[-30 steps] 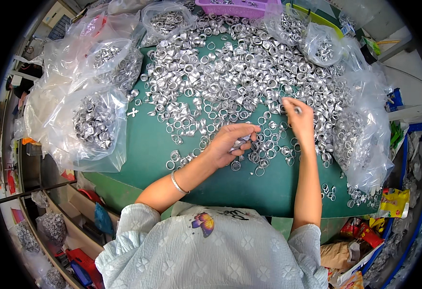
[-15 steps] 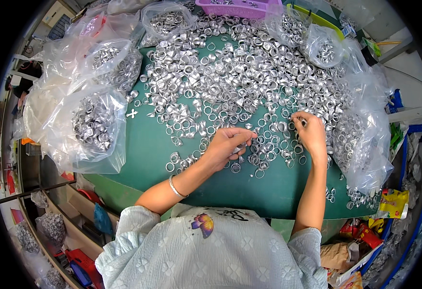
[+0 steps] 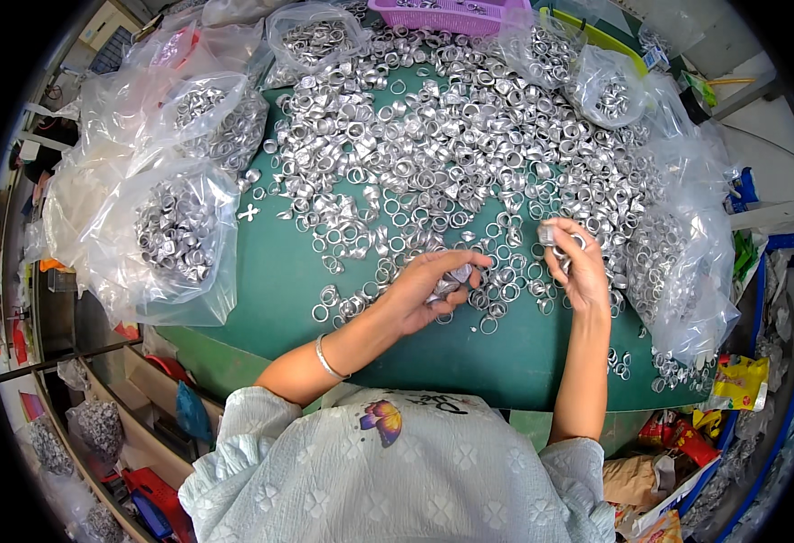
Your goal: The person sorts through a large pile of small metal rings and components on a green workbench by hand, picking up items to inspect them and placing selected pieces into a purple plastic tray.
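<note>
Silver metal rings (image 3: 415, 163) lie in a broad pile over the green tabletop (image 3: 279, 276). My left hand (image 3: 430, 282) is cupped above the near edge of the pile, its fingers curled round several silver rings. To its right, my right hand (image 3: 575, 262) is raised a little over the rings, with a silver ring (image 3: 546, 235) pinched between thumb and fingertips. The flat top of that ring faces up. Loose rings (image 3: 503, 290) lie on the table between my two hands.
Clear plastic bags of rings stand at the left (image 3: 177, 231), far side (image 3: 315, 41) and right (image 3: 664, 244). A purple basket (image 3: 451, 18) sits at the far edge. A small silver cross (image 3: 248, 214) lies near the left bags. Compartments (image 3: 143, 407) line the lower left.
My right hand has lifted and turned, and a ring now shows in its pinch. My left hand has shifted slightly right and turned, showing more of the rings inside it.
</note>
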Available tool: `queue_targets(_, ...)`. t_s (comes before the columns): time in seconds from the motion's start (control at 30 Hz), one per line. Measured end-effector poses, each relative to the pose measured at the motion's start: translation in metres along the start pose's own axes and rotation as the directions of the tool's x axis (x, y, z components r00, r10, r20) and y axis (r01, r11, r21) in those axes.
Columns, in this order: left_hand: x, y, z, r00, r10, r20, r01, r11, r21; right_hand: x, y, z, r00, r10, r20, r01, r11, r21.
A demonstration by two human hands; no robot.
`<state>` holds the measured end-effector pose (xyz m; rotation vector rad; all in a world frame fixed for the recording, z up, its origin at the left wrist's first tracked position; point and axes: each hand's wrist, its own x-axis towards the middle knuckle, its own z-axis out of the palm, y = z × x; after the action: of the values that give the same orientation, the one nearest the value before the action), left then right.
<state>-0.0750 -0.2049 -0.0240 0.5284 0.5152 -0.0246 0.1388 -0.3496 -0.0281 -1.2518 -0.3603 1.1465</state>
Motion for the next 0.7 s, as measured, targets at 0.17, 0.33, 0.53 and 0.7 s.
queue_targets(0.17, -0.001, -0.015, 0.005, 0.987, -0.159, 0.037, 0.162, 0.981, -0.107, -0.020, 0.014, 0.020, 0.948, -0.141, 0.285, -0.112, 0.692, 0.714)
queue_targets(0.33, -0.009, -0.027, 0.008, 0.972, -0.223, 0.077, 0.233, 0.959, -0.163, -0.026, 0.025, 0.029, 0.982, -0.122, 0.148, 0.066, 0.940, 0.334)
queue_targets(0.53, -0.024, -0.053, 0.009, 0.944, -0.265, 0.196, 0.324, 0.855, -0.405, -0.068, 0.034, 0.092, 0.893, -0.400, 0.206, 0.444, 0.705, -0.553)
queue_targets(0.7, -0.026, -0.064, 0.008, 0.960, -0.185, 0.211, 0.271, 0.803, -0.530, -0.088, 0.034, 0.102, 0.790, -0.368, 0.490, 0.592, 0.249, -0.767)
